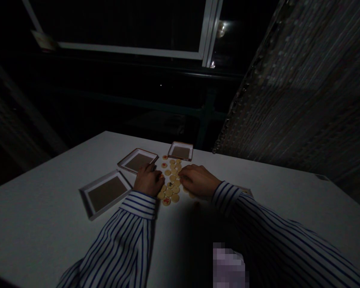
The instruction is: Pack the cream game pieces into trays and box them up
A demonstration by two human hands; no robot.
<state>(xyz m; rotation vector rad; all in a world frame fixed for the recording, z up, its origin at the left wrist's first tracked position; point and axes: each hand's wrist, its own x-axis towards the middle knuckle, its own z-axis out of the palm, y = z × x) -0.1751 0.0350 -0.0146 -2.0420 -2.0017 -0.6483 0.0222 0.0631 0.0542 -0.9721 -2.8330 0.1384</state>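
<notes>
Several round, pale wooden pieces (175, 189) lie in a loose patch on the white table between my two hands. Some show red or black characters, such as the red-marked one (166, 201) at the near end. My left hand (148, 180) is at the patch's left side, fingers curled by a piece at its fingertips; what it grips is too dark to make out. On the right side, my right hand (198, 180) reaches over the pieces with its fingers bent together, and its fingertips hide whatever is under them.
An open shallow box (127, 181) lies left on the white table (57, 188). Another box (155, 156) sits behind my left hand, and a smaller one (192, 152) stands at the back edge. A flat item (246, 191) is partly behind my right sleeve. A bead curtain (297, 88) hangs at right.
</notes>
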